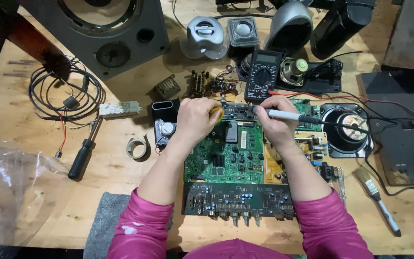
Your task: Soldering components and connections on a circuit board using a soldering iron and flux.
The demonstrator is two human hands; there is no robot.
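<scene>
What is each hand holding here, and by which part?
The right hand holds a soldering iron by the pale front of its handle, tip toward the narrow board. The left hand pinches something small and yellow, mostly hidden.

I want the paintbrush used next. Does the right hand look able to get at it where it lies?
Probably yes, but not as it is: the right hand is closed on a soldering iron. The paintbrush lies uncovered on the table on that side, past the circuit boards.
</scene>
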